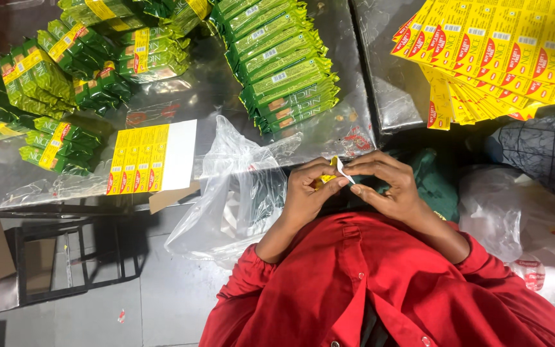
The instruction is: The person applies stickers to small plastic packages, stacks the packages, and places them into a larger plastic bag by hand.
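Both hands meet near the body, just this side of the table edge (354, 138); the left hand (306, 193) pinches a small yellow sticker (329, 175) between thumb and fingertips, closed on it; the right hand (387, 186) pinches its white backing strip (343, 171), fingers closed. The sticker looks thin, very light, limp and easily creased; hold it by one corner or edge, clear of the adhesive face. A clear plastic bag (226, 193) hangs to the left; green packets (284, 64) lie farther off.

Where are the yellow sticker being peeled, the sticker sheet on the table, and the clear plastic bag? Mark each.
yellow sticker (329, 172), head view, its yellow face.
sticker sheet (139, 159), head view, yellow printed part.
clear plastic bag (226, 193), head view, crumpled middle.
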